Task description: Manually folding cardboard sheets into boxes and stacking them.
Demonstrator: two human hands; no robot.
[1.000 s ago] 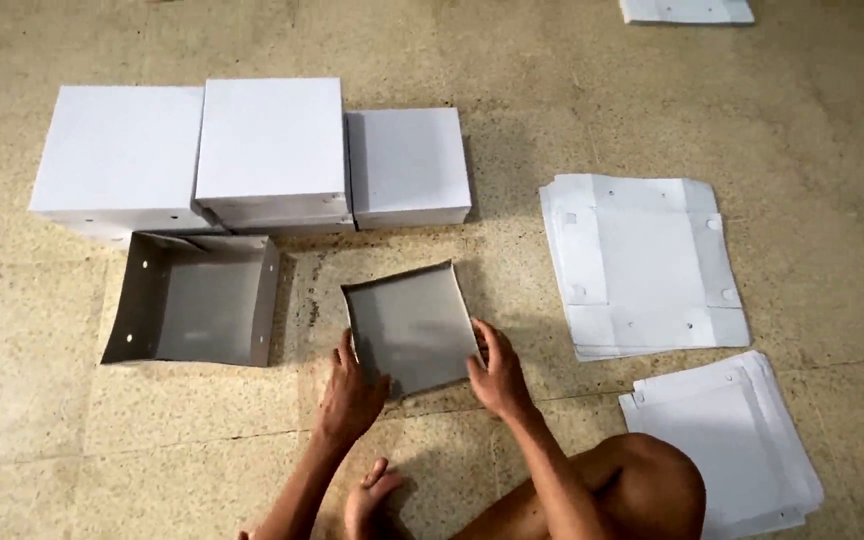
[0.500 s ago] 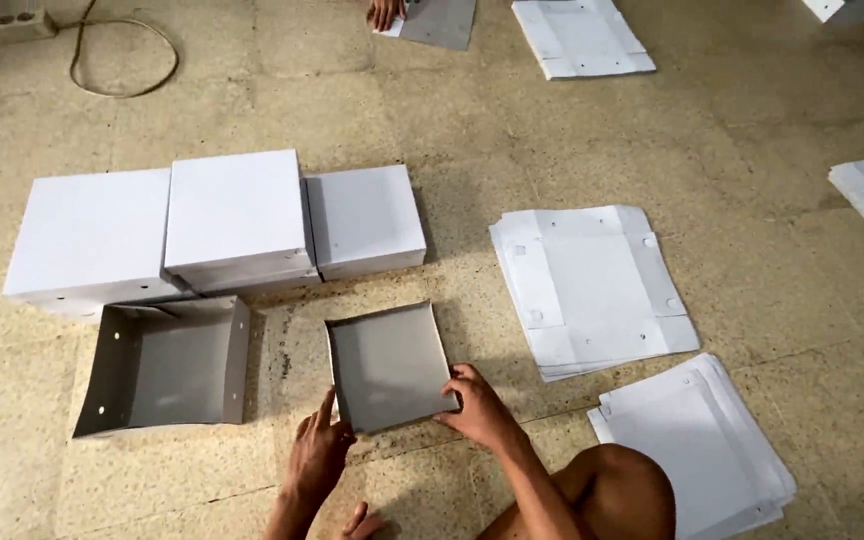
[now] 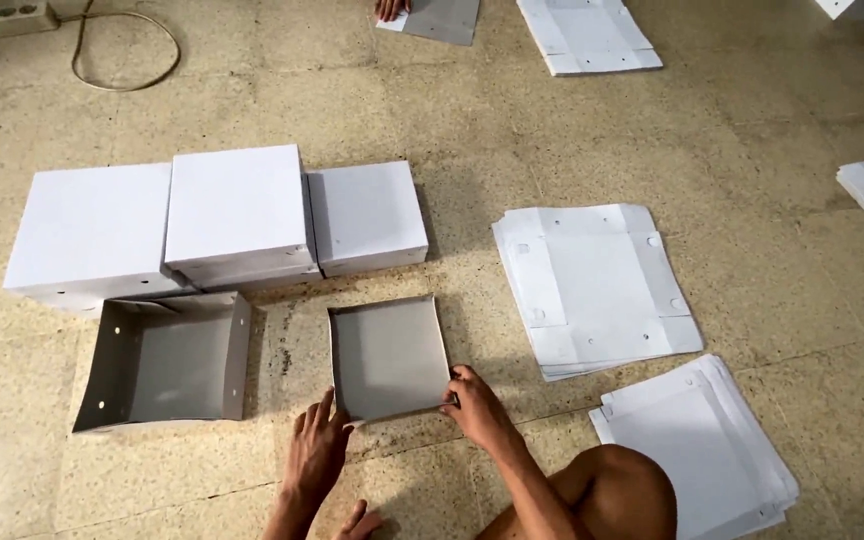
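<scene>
Head view: grey tray (image 3: 387, 358) on floor (image 3: 472, 120), just right of open grey box (image 3: 167, 360); right hand (image 3: 477, 405) grips its near-right corner, left hand (image 3: 314, 452) now off it, fingers spread flat, so near wall looks folded up.

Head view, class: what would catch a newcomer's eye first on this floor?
Probably the grey cardboard tray at bottom centre, with the left hand at its near-left corner and the right hand gripping its near-right corner. Behind it sit three closed white boxes; to the right lie stacks of flat white sheets.
</scene>
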